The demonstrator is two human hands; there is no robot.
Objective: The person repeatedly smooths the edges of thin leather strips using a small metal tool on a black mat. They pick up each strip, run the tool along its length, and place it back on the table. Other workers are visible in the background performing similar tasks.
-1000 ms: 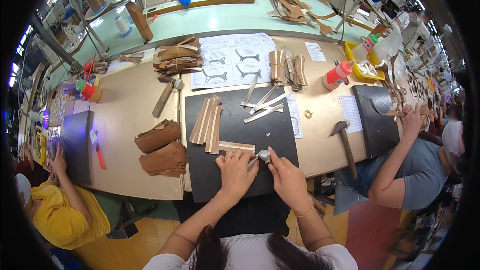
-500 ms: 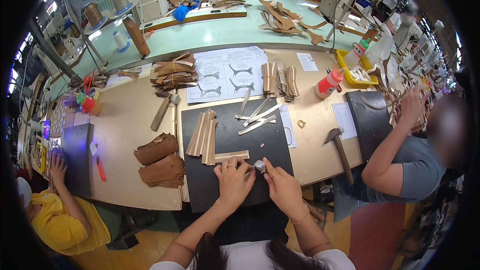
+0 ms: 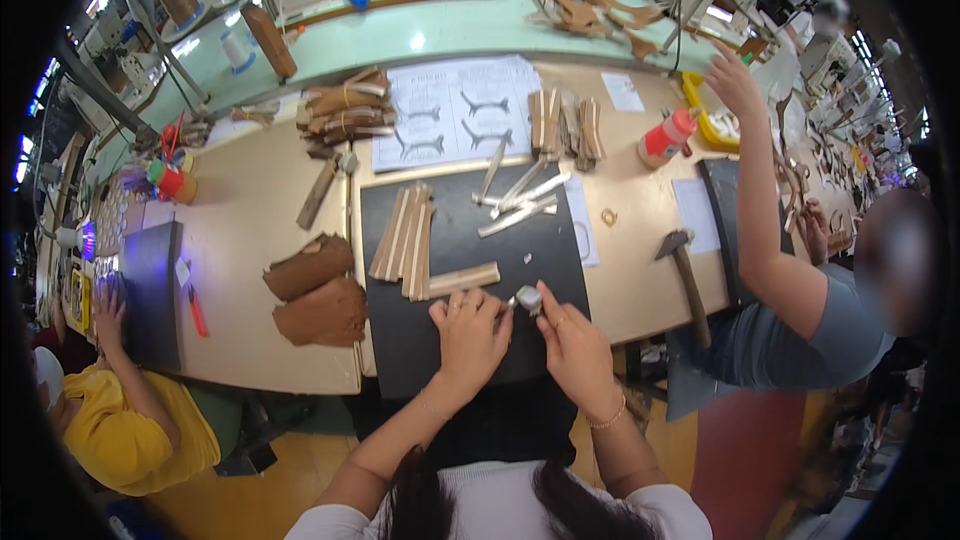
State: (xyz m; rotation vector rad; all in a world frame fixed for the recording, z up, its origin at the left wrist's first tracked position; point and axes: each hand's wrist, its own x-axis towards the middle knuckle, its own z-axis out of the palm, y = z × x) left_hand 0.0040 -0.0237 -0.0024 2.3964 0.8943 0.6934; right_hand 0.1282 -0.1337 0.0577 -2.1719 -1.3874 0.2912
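My left hand (image 3: pixel 468 337) rests on the black board (image 3: pixel 405 335) with its fingers bent, just below a short tan-and-cream leather strip (image 3: pixel 463 279). What its fingertips pinch, if anything, is hidden. Close by on the right, my right hand (image 3: pixel 578 355) is closed on a small blocky silver-grey metal piece (image 3: pixel 528 297), held between thumb and forefinger near the left fingertips. A fanned group of tan-and-cream strips (image 3: pixel 403 240) lies on the board's left side. Several loose pale strips (image 3: pixel 518 208) are scattered on its upper right. A tiny pale scrap (image 3: pixel 528 258) lies above the metal piece.
Brown leather pieces (image 3: pixel 318 295) and a hammer (image 3: pixel 326 190) lie left; another hammer (image 3: pixel 684 285) lies right. Behind are a printed sheet (image 3: pixel 455 115), bundled strips (image 3: pixel 345 105) and a red bottle (image 3: pixel 667 138). Co-workers sit on both sides, one arm (image 3: pixel 755 190) reaching over the right.
The whole view has shifted slightly upward. My right hand and the metal piece have edged a little away from my left hand. The co-worker at right has stretched an arm toward the yellow basket.
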